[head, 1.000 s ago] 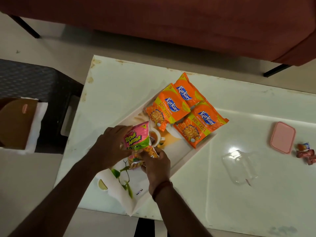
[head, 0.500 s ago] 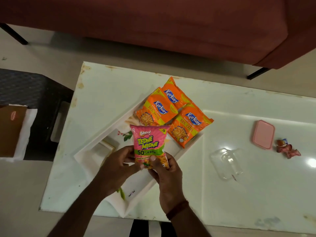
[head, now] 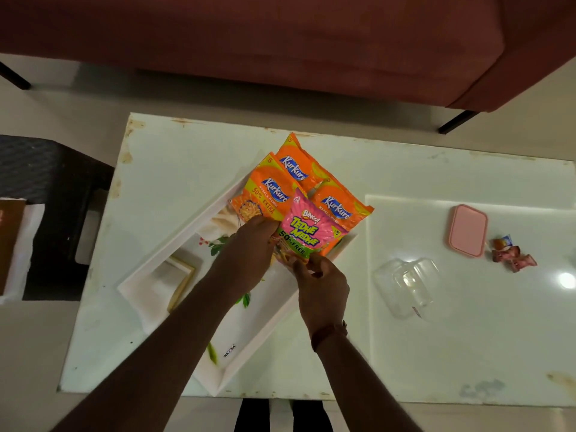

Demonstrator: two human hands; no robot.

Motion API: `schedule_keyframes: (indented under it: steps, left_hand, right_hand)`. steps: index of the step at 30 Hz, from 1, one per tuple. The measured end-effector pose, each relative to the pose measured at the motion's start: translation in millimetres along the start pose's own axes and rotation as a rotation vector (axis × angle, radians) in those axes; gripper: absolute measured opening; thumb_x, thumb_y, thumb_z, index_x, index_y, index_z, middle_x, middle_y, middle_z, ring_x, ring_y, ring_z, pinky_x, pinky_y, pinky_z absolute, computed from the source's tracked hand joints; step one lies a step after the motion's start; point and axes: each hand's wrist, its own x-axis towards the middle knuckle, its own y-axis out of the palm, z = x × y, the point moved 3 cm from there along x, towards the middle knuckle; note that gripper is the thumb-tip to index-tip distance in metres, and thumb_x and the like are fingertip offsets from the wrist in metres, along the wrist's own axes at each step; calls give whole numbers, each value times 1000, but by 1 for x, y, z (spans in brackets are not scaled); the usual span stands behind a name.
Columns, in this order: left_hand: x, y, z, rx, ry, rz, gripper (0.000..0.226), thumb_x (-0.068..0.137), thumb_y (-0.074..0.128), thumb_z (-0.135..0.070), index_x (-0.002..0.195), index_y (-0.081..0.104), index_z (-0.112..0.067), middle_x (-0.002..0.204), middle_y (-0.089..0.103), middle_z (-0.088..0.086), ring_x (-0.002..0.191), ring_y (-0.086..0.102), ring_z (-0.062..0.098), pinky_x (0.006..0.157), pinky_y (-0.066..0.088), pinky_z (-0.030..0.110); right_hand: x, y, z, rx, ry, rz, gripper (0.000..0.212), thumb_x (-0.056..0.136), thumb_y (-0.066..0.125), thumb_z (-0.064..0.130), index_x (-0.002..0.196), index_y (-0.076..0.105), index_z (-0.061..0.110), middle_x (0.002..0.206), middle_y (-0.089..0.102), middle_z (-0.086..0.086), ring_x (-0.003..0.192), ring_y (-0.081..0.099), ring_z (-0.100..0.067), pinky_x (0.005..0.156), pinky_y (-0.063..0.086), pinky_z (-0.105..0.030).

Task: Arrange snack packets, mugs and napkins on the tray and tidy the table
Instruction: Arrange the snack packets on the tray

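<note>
A white rectangular tray with a printed picture lies diagonally on the white table. Three orange Kurkure packets are stacked at its far end. A pink and green Tedhe Medhe packet lies tilted against the orange ones. My left hand holds its left edge. My right hand pinches its lower corner. A folded white napkin sits in the tray's left part.
A clear plastic container lies on the table to the right. Further right are a pink lid and a few wrapped sweets. A dark stool stands left of the table, and a red sofa is beyond it.
Both hands carried the pink packet from the tray's middle toward the far end and laid it tilted against the orange packets. The camera view shifted too.
</note>
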Motion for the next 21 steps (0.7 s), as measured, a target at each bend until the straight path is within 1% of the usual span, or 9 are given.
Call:
schedule_keyframes:
  steps: [2, 4, 7, 9, 10, 13, 15, 18, 21]
  left_hand:
    - [4, 4, -1, 54, 18, -20, 34, 92, 53, -11, 125, 56, -15, 120, 61, 8, 108, 60, 27, 85, 53, 42]
    - [8, 7, 0, 133, 17, -27, 32, 92, 54, -15, 124, 57, -17, 118, 62, 6, 107, 58, 27, 85, 52, 41]
    - [14, 11, 1, 167, -31, -51, 19, 89, 56, -17, 107, 62, -18, 104, 67, 5, 96, 61, 28, 74, 50, 36]
    - [16, 10, 3, 133, -71, -78, 11, 87, 60, -19, 98, 65, -19, 95, 71, 3, 87, 65, 26, 66, 43, 29]
    - [17, 10, 4, 122, -85, -80, 9, 87, 62, -20, 95, 65, -20, 91, 72, 2, 84, 67, 25, 64, 43, 28]
    - [18, 10, 10, 71, -109, -62, 10, 83, 68, -20, 92, 66, -20, 88, 75, 0, 82, 69, 24, 69, 56, 36]
    - [19, 10, 12, 38, -117, -54, 13, 81, 72, -20, 92, 67, -19, 89, 75, 0, 81, 70, 22, 72, 57, 40]
    - [20, 11, 14, 18, -106, -30, 16, 80, 73, -18, 95, 67, -17, 92, 75, 2, 83, 70, 22, 74, 58, 41]
    - [18, 5, 12, 9, -104, -46, 27, 78, 76, -18, 103, 67, -16, 98, 74, 4, 89, 69, 23, 79, 58, 41]
  right_hand:
    - [6, 2, -2, -23, 12, -13, 24, 84, 71, 46, 97, 74, 25, 80, 72, 12, 67, 57, -5, 55, 34, -11]
    - [9, 3, -5, -45, 20, -17, 24, 83, 70, 46, 97, 74, 27, 84, 75, 11, 72, 59, -9, 56, 33, -9]
    - [13, 3, -10, -50, 49, -31, 22, 80, 70, 48, 92, 73, 29, 81, 75, 12, 72, 60, -10, 55, 35, -11]
    - [14, 2, -12, -66, 51, -30, 26, 80, 70, 49, 97, 73, 30, 83, 76, 13, 73, 61, -7, 56, 34, -10]
    - [15, 2, -12, -75, 48, -29, 27, 81, 70, 49, 100, 73, 30, 85, 77, 13, 76, 63, -7, 57, 34, -9]
    - [16, 1, -13, -73, 39, -47, 28, 81, 72, 46, 103, 72, 29, 92, 77, 11, 88, 67, -12, 60, 37, -15]
    - [17, 1, -13, -60, 42, -53, 29, 80, 73, 44, 104, 71, 29, 96, 77, 10, 91, 67, -12, 61, 37, -16]
    - [17, 2, -10, -53, 37, -50, 30, 80, 75, 44, 106, 70, 28, 98, 76, 10, 92, 68, -11, 61, 35, -11]
    - [11, -4, -6, -4, 40, -62, 33, 76, 78, 45, 104, 67, 31, 95, 75, 12, 85, 66, -5, 60, 33, -4]
